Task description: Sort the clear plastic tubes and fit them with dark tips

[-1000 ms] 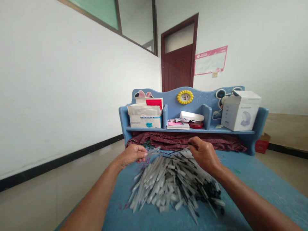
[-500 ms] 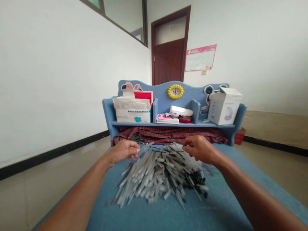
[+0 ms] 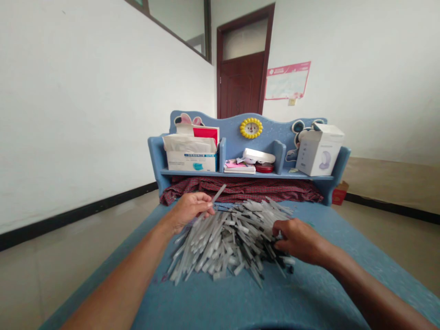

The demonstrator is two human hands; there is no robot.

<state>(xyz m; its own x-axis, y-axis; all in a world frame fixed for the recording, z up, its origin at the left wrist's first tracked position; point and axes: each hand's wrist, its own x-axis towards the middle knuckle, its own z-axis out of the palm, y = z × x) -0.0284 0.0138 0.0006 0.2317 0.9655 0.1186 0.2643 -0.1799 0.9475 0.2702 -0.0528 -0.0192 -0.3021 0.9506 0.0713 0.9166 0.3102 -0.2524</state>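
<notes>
A heap of clear plastic pen parts [image 3: 220,247], long barrels and shorter pieces with black bits among them, lies on the blue desk [image 3: 192,307]. Over the heap's far left side, my left hand [image 3: 194,208] pinches a clear pen barrel [image 3: 219,193] that points up and away to the right. My right hand [image 3: 299,240] is at the heap's right side, near the black pieces. Its thumb and fingers are closed together; a small pale bit shows between them, too unclear to name.
A blue shelf [image 3: 192,173] at the back carries a mask box [image 3: 192,160], papers, a red tin [image 3: 264,168] and a white box [image 3: 319,151]. Bunched checked cloth [image 3: 237,190] lies under it. A yellow clock [image 3: 251,128] is on the backboard.
My left hand has moved right and slightly up, tilting the barrel more steeply. My right hand has come down and nearer, from above the heap to its right side.
</notes>
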